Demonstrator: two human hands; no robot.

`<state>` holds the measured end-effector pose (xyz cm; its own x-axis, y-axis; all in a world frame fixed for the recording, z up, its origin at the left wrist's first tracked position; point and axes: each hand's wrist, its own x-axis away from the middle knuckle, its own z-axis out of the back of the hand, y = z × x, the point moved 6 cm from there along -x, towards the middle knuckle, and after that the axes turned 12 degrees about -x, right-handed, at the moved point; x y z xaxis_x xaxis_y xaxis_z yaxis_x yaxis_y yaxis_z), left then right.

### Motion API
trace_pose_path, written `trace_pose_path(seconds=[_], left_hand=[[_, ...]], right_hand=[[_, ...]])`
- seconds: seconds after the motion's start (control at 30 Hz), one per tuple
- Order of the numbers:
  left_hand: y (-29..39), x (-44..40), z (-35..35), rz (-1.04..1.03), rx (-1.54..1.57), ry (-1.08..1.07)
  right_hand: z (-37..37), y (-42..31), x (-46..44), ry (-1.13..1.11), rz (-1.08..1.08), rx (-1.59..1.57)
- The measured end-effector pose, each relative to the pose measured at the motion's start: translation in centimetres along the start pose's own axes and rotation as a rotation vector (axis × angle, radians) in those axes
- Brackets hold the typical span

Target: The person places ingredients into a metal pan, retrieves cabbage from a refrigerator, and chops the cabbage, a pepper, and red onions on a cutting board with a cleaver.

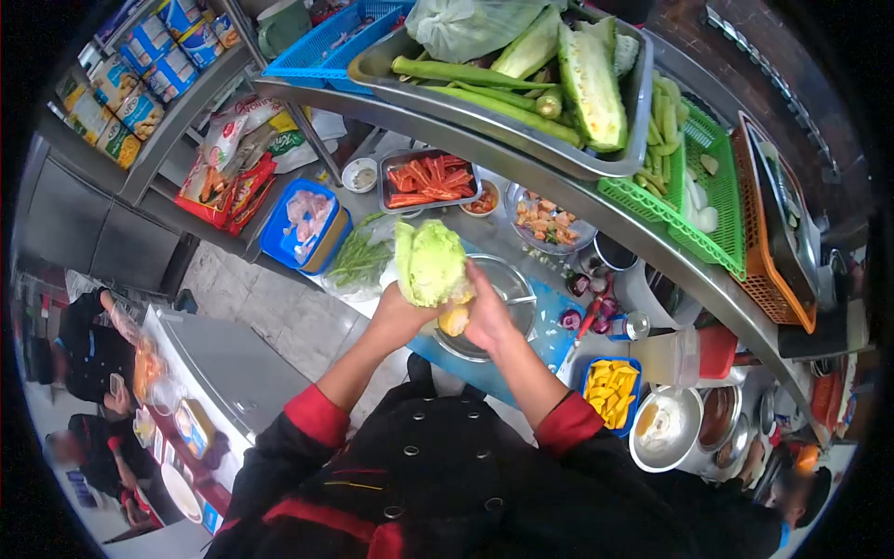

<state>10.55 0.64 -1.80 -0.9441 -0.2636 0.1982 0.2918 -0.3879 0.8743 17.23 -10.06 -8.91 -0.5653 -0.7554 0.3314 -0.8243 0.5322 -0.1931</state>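
A pale green, leafy head of cabbage (430, 261) is held up in front of me between both hands. My left hand (402, 315) wraps round its lower left side. On the other side, my right hand (488, 312) is closed against it, fingers partly hidden. A yellow piece (454, 321) shows between my palms below the leaves; its kind I cannot make out. Under the hands stands a metal bowl (510, 279) with a utensil handle across its rim, on a blue cutting board (554, 317).
A steel shelf (521, 140) with a tray of green vegetables overhangs the counter. Around the bowl are a container of orange-red strips (430, 180), a blue tub of pale meat (307, 216), purple onions (605, 309) and a tub of yellow pieces (612, 393). Co-workers stand at left and lower right.
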Motion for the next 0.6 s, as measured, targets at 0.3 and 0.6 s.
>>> trace_pose_path(seconds=[0.3, 0.6], left_hand=[[2.9, 1.3, -3.5, -0.137, 0.144, 0.091], [-14.6, 19.4, 4.9, 0.284, 0.956, 0.341]], right_hand=[[3.9, 3.5, 5.9, 0.064, -0.358, -0.082], [4.0, -2.5, 12.9, -0.197, -0.185, -0.097]])
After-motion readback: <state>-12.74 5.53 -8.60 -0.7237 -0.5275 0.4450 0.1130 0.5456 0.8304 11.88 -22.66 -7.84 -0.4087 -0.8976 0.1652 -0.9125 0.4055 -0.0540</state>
